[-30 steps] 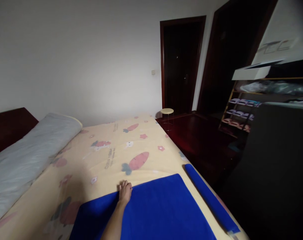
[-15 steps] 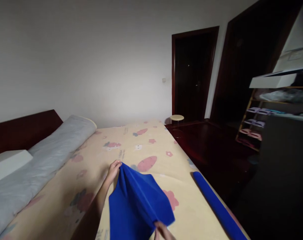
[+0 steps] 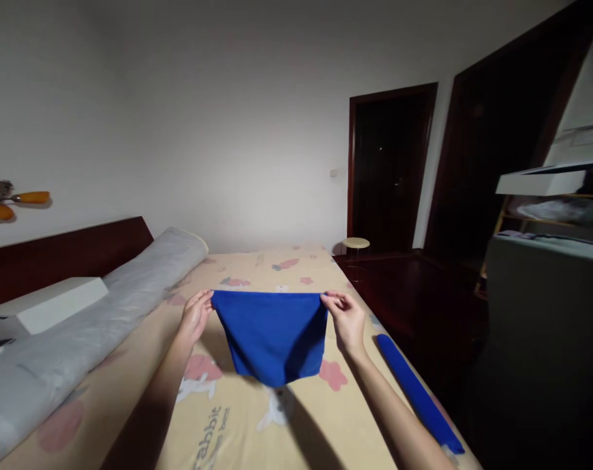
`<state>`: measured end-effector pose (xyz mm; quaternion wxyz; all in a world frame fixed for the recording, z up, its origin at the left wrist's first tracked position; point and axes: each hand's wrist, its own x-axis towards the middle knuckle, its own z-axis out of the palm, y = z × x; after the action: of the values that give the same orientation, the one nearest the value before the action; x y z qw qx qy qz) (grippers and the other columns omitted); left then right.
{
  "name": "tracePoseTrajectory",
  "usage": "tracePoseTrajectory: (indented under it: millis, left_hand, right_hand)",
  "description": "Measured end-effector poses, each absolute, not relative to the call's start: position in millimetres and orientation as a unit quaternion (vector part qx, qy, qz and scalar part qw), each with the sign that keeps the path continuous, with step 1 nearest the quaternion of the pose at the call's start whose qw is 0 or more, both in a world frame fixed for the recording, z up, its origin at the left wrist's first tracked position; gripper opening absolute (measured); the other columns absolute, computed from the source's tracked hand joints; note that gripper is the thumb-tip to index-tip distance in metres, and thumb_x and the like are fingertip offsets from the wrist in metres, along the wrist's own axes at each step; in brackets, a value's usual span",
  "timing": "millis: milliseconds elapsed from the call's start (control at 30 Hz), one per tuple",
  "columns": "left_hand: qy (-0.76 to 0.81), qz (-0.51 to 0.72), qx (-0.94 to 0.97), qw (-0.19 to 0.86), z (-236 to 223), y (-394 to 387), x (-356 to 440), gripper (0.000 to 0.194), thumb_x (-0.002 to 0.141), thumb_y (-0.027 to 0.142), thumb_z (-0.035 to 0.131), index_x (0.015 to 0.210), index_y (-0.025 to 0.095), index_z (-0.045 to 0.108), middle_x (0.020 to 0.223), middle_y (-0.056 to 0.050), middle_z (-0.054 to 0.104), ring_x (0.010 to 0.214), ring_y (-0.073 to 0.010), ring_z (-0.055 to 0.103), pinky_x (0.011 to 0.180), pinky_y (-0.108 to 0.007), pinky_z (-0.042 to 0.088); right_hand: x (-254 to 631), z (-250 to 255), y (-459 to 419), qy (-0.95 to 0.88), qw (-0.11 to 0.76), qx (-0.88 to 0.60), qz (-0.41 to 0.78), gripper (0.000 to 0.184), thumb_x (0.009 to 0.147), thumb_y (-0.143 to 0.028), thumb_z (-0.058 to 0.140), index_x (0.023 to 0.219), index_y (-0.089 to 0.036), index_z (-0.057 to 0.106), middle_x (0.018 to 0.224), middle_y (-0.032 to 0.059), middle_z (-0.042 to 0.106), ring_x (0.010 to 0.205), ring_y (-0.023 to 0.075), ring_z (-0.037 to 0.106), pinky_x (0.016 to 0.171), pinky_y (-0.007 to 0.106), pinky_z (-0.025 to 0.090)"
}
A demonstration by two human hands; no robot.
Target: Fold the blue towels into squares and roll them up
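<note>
A blue cloth (image 3: 274, 336) hangs stretched between my two hands above the bed, its upper edge drawn straight. My left hand (image 3: 196, 316) pinches the upper left corner. At the upper right corner, my right hand (image 3: 346, 317) is closed on the fabric between thumb and fingers. The lower part of the cloth droops toward the bed sheet, and whether it touches cannot be told. Right of my right forearm, a long blue roll (image 3: 416, 391) lies along the bed's edge.
The bed has a cream sheet (image 3: 257, 444) with rabbit and carrot prints. A long grey bolster (image 3: 130, 307) and a white box (image 3: 64, 303) lie by the dark headboard (image 3: 71, 245). A round stool (image 3: 356, 243) stands near the door (image 3: 391, 163); a dark cabinet (image 3: 545, 339) stands at right.
The cloth was bunched and slanting, my right hand low near the frame's bottom. Now my right hand is raised level with my left, and the cloth is spread between them. The view has turned left.
</note>
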<state>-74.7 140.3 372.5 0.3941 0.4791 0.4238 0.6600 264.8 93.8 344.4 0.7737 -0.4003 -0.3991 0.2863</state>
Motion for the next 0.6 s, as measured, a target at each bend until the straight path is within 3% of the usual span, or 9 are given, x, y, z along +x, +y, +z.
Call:
tracePoseTrajectory:
  millis: [200, 467, 600]
  left_hand:
    - [0.401, 0.678, 0.471, 0.398, 394, 97, -75, 0.043, 0.052, 0.045, 0.083, 0.075, 0.02, 0.058, 0.067, 0.004, 0.063, 0.062, -0.0107, 0.061, 0.064, -0.024, 0.047]
    - [0.392, 0.681, 0.477, 0.393, 414, 63, -76, 0.043, 0.054, 0.046, 0.083, 0.077, 0.02, 0.058, 0.068, 0.004, 0.065, 0.062, -0.0115, 0.061, 0.062, -0.024, 0.046]
    - [0.388, 0.679, 0.482, 0.395, 420, 57, -75, 0.043, 0.055, 0.047, 0.083, 0.077, 0.02, 0.058, 0.067, 0.003, 0.065, 0.061, -0.0109, 0.06, 0.062, -0.023, 0.045]
  right_hand:
    - [277, 372, 92, -0.411, 0.765, -0.399, 0.294, 0.048, 0.045, -0.053, 0.087, 0.07, -0.018, 0.064, 0.061, 0.0021, 0.066, 0.058, 0.0169, 0.06, 0.061, 0.033, 0.051]
    - [294, 385, 71, -0.517, 0.71, -0.447, 0.172, 0.043, 0.059, -0.056, 0.081, 0.076, -0.018, 0.072, 0.069, 0.0052, 0.071, 0.064, 0.0195, 0.065, 0.064, 0.032, 0.052]
    - [299, 394, 64, -0.536, 0.697, -0.446, 0.165, 0.042, 0.061, -0.057, 0.079, 0.078, -0.019, 0.075, 0.075, 0.0073, 0.075, 0.07, 0.0241, 0.069, 0.069, 0.036, 0.054]
